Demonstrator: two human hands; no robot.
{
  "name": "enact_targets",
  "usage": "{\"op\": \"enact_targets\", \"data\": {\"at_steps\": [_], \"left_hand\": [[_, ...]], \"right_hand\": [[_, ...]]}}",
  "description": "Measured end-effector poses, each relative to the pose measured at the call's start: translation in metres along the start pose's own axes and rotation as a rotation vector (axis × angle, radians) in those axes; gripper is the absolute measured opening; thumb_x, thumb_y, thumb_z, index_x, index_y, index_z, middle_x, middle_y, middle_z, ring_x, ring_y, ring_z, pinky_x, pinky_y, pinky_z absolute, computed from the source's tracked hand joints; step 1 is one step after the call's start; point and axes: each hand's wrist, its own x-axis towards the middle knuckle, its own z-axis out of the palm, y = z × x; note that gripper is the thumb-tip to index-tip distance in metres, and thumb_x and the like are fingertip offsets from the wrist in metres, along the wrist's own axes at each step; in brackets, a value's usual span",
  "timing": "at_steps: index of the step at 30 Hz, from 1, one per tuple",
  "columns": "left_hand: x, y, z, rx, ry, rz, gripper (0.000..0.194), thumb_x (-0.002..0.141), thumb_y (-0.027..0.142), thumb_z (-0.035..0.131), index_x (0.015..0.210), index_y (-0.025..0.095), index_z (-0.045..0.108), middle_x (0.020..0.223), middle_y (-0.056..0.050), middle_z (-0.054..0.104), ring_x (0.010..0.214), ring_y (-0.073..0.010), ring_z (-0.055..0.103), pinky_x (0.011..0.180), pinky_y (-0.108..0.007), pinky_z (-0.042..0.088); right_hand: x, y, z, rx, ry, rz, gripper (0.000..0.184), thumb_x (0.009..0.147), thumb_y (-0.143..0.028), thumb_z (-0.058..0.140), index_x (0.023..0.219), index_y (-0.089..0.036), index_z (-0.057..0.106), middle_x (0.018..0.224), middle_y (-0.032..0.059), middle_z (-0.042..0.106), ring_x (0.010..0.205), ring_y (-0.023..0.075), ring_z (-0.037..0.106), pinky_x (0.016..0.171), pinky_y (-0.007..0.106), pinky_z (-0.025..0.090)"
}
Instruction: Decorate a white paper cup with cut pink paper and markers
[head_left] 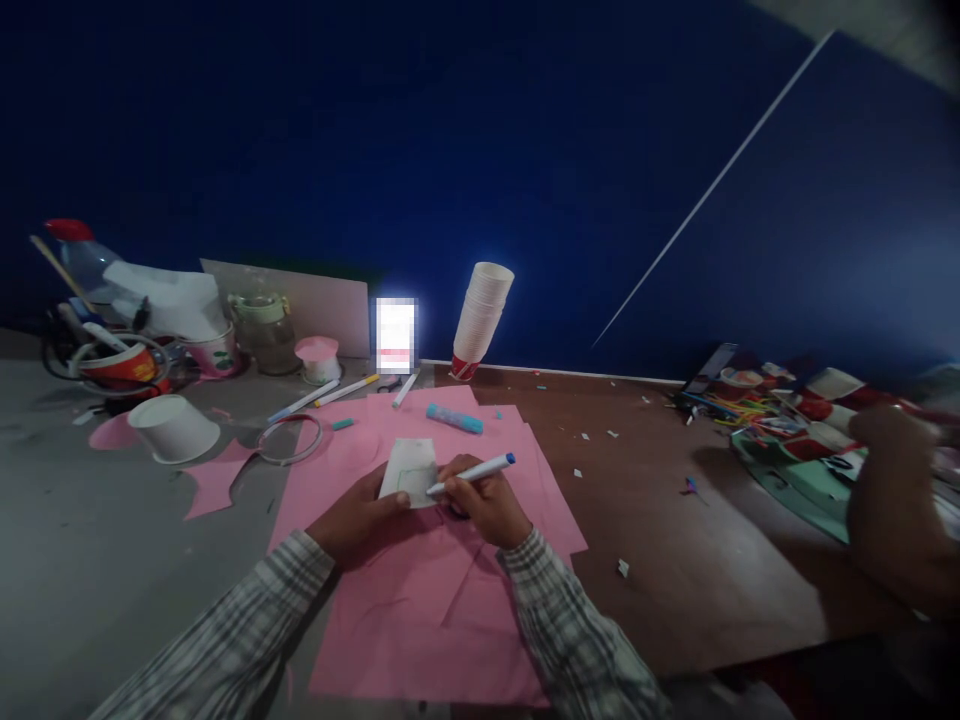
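Observation:
My left hand [364,515] grips a small white paper cup [412,458] by its left side, the thumb across its lower edge. A thin green outline, roughly a rectangle, is drawn on the cup's side. In my right hand [484,503] is a white marker [480,468] with a blue end pointing up to the right. Its tip is at the cup's lower right, against or very near the surface. Both hands are above pink paper sheets [420,580]. Just beyond them lies a light-blue tube [454,418].
Several markers [346,390] and a clear ring [289,440] lie left of the paper, near an upturned white tub [172,428]. A tall cup stack [481,315] leans at the back. At right, another person's arm [892,500] is beside a cluttered green board [787,495].

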Motion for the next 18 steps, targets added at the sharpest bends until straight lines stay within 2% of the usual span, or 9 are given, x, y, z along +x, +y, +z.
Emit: {"op": "enact_targets", "data": {"at_steps": [4,8,12,16,18], "left_hand": [[-0.0005,0.0007,0.0003,-0.012,-0.016,-0.009,0.059,0.075,0.033,0.072,0.128,0.015,0.054,0.123,-0.014,0.063,0.112,-0.0312,0.058,0.099,-0.045,0.042],[0.0008,-0.0002,-0.0042,0.072,0.021,0.005,0.055,0.075,0.036,0.072,0.123,0.013,0.058,0.120,-0.015,0.065,0.110,-0.0322,0.058,0.099,-0.046,0.041],[0.0018,-0.0021,-0.0081,0.105,0.006,0.008,0.058,0.076,0.035,0.071,0.127,0.014,0.055,0.125,-0.014,0.063,0.116,-0.0335,0.055,0.101,-0.046,0.040],[0.0016,-0.0025,-0.0078,0.087,0.015,0.001,0.054,0.077,0.035,0.070,0.126,0.015,0.057,0.128,-0.013,0.062,0.119,-0.0337,0.053,0.104,-0.047,0.037],[0.0013,-0.0022,-0.0066,0.081,0.000,0.006,0.055,0.076,0.036,0.071,0.126,0.017,0.057,0.130,-0.012,0.061,0.121,-0.0328,0.052,0.106,-0.047,0.035]], "right_hand": [[0.0001,0.0015,0.0001,-0.031,0.094,-0.047,0.027,0.087,-0.044,0.056,0.080,-0.018,0.060,0.065,-0.0011,0.054,0.055,0.0106,0.049,0.053,0.024,0.042],[-0.0001,0.0016,0.0007,0.010,-0.025,0.000,0.026,0.086,-0.043,0.057,0.079,-0.018,0.060,0.061,-0.0026,0.051,0.048,0.0088,0.042,0.045,0.022,0.034],[0.0001,-0.0002,0.0005,-0.022,0.064,-0.060,0.026,0.088,-0.043,0.054,0.082,-0.019,0.061,0.068,0.0002,0.055,0.056,0.0111,0.049,0.052,0.024,0.041],[-0.0001,-0.0019,0.0003,-0.021,-0.026,-0.032,0.026,0.086,-0.043,0.058,0.079,-0.018,0.061,0.066,-0.0012,0.053,0.053,0.0097,0.045,0.050,0.023,0.038],[0.0000,-0.0020,0.0004,-0.034,0.011,-0.042,0.025,0.086,-0.042,0.057,0.080,-0.018,0.061,0.068,-0.0009,0.054,0.053,0.0098,0.045,0.050,0.023,0.039]]}}
